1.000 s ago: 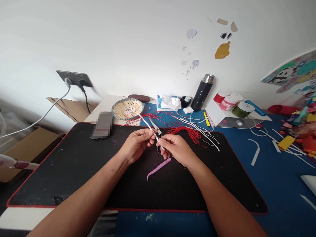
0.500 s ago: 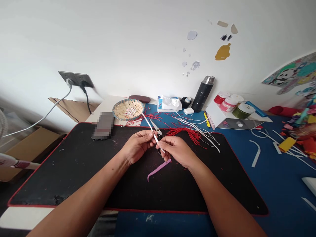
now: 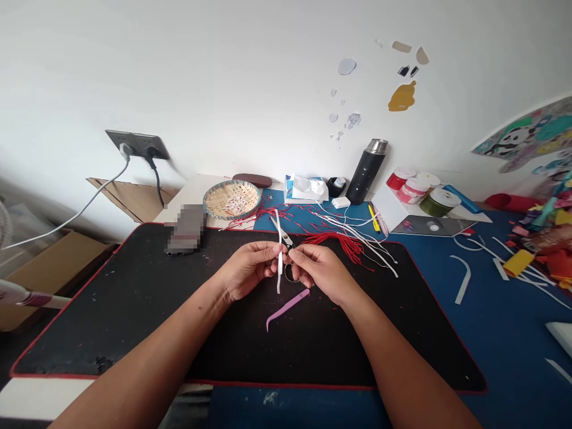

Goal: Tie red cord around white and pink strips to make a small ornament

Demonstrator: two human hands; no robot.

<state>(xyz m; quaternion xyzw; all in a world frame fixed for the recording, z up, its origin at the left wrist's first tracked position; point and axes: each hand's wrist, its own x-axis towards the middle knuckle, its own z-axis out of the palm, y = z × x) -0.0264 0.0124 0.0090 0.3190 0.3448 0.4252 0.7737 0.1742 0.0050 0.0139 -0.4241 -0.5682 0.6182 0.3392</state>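
Note:
A narrow white strip stands nearly upright in the pinch of my left hand, its ends sticking out above and below the fingers. Just to the right, my right hand has its thumb and fingers drawn together near the strip; whatever lies between them, if anything, is too small to make out. Behind the hands lie scissors, blades pointing away, partly hidden by my fingers. Below them on the black mat rests a curved purple tool.
Red cords and white cords lie at the mat's back edge. Behind stand a woven basket with small bits, a tissue pack and a black thermos. Thread spools are at right; a blurred-out dark object lies at left.
The white strip has swung from a slant to nearly upright in my left hand. My right hand's fingers have come off its lower end and shifted slightly right.

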